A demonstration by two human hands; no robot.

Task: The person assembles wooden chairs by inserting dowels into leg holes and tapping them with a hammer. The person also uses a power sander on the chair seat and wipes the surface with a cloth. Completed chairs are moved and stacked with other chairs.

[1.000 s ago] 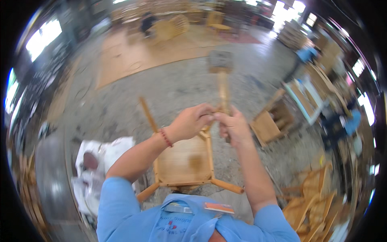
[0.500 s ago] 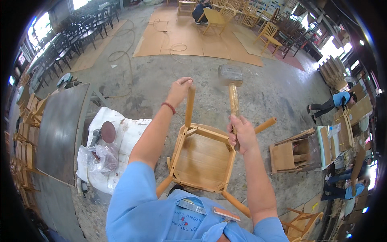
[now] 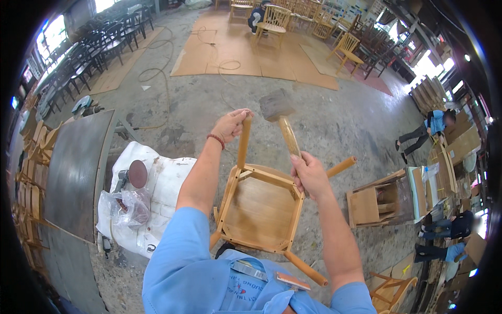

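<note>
An upside-down wooden chair (image 3: 259, 212) stands in front of me, the underside of its seat facing up and its legs splayed. My left hand (image 3: 230, 125) is at the top end of the far left leg (image 3: 243, 144), fingertips pinched together over the tip. Whatever they pinch is too small to make out. My right hand (image 3: 312, 175) grips the wooden handle of a mallet (image 3: 276, 104). Its grey, block-shaped head is slightly blurred, raised just right of that leg tip and apart from it.
On the left, a disc sander (image 3: 137, 175) and a clear plastic bag (image 3: 130, 206) lie on a white cloth (image 3: 170, 178) beside a dark-topped table (image 3: 78, 167). A wooden cabinet piece (image 3: 368, 206) stands right. Co-workers (image 3: 436, 123) are at the right edge; chairs (image 3: 274, 23) stand far back.
The mallet head has swung left, closer to the leg my left hand is on. My left fingers stay at the leg tip. A far chair has been turned by the person behind it.
</note>
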